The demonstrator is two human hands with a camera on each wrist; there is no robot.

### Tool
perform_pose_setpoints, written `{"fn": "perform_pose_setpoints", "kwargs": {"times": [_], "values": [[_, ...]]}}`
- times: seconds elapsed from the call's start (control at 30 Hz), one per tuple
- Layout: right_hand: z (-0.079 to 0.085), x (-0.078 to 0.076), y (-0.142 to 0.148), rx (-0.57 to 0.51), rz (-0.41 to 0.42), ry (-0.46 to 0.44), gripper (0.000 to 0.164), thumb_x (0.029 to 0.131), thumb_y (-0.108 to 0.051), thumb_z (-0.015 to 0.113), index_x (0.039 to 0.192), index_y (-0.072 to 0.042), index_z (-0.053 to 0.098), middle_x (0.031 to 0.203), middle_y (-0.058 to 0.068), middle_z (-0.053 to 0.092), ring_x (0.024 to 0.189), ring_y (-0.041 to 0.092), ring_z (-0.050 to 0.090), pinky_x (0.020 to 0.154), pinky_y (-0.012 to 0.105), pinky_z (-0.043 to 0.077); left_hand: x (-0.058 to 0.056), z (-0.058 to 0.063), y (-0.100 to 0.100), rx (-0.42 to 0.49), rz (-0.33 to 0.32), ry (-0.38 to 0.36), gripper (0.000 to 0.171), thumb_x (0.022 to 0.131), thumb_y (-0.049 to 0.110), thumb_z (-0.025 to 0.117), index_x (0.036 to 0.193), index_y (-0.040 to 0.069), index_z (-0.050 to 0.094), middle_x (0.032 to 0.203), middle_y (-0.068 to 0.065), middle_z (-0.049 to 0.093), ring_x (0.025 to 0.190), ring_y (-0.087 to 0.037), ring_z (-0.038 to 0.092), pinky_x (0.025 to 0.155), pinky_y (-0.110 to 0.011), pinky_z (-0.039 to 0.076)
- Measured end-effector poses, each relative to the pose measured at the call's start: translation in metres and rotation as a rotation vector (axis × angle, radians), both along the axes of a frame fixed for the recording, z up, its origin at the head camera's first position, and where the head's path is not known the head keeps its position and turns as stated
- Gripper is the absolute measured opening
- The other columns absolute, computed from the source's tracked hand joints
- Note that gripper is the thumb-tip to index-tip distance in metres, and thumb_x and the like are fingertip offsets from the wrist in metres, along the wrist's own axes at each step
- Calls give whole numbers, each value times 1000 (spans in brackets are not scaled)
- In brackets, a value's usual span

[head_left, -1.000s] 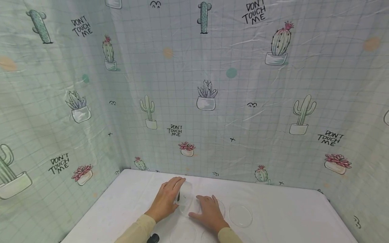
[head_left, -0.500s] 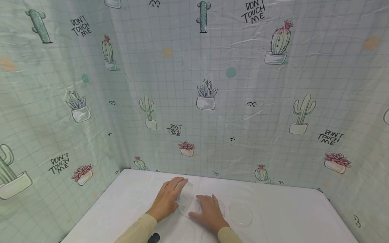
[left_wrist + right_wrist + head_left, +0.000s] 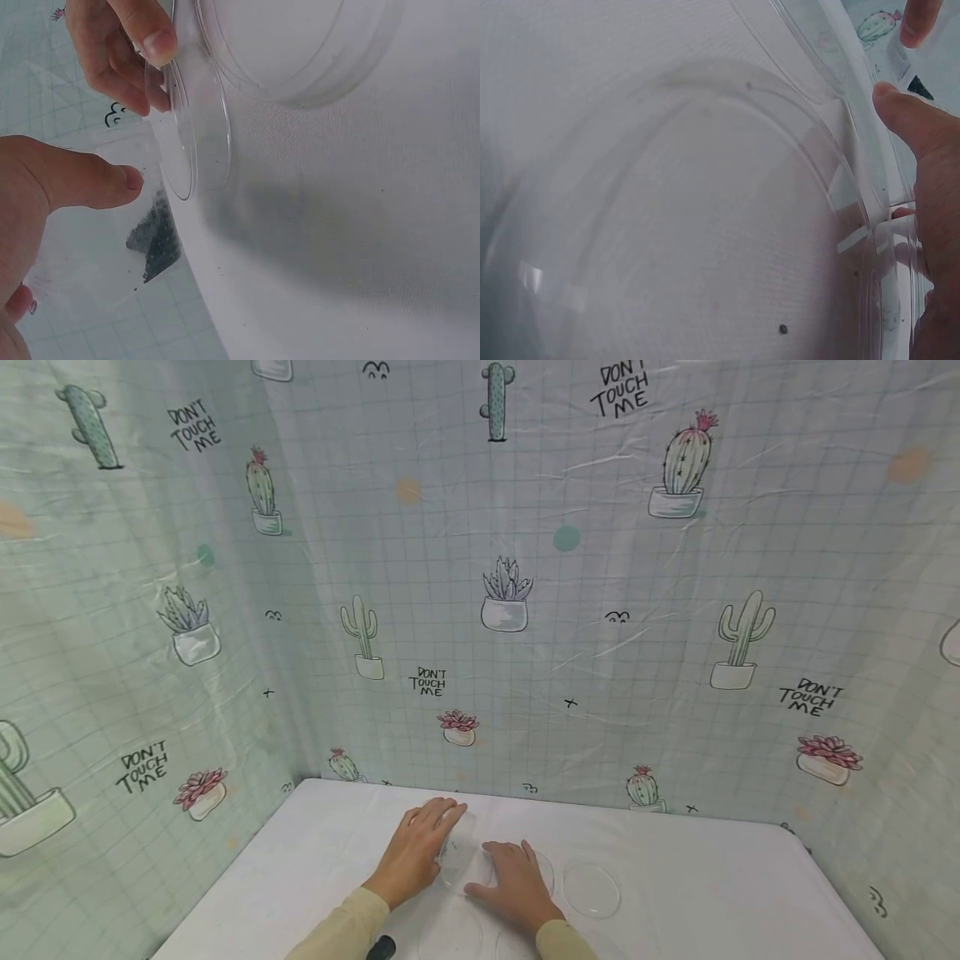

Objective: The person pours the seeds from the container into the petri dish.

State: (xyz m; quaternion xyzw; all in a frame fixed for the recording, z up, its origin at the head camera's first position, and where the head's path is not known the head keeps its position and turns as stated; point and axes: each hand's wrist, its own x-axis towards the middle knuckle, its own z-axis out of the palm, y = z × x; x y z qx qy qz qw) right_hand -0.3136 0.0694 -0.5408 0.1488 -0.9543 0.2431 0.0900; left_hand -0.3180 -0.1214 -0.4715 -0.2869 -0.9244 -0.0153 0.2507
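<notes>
Pouring looks like the step in hand, with small dark grains being the thing to share out. The left hand grips a clear tub, thumb on the near side and fingers round the back. The tub leans over toward the right hand. It is so see-through that I can't be sure it is a stiff tub and not a soft bag. The dark grains sit in a heap inside it, as the left wrist view shows.

The right hand curls round the edge of a clear dish, with its thumb on one side and its fingers on the other. That dish is on the white bench, just beside the tub. More clear dishes are near it, and one round dish lies to the right of the right hand. A black thing is by the left sleeve.

Next, I think the left hand should tip the tub a bit more, slowly, so only a few grains slide into the dish. The right hand should keep the dish from sliding. Tipping too fast could spill grains on the bench.
</notes>
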Motion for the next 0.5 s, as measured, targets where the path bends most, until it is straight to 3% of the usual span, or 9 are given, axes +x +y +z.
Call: {"fn": "perform_pose_setpoints", "kwargs": {"times": [0.5], "values": [[0,0,-1,5,-12,-29,76,71,-67,59,124,-14,53,123,4,58,119,26,48,110,58,20,1,2,2,-57,-21,42,91,62,10,80,139,25,35,134,3,45,126,-16,40,99,-39,39]]}}
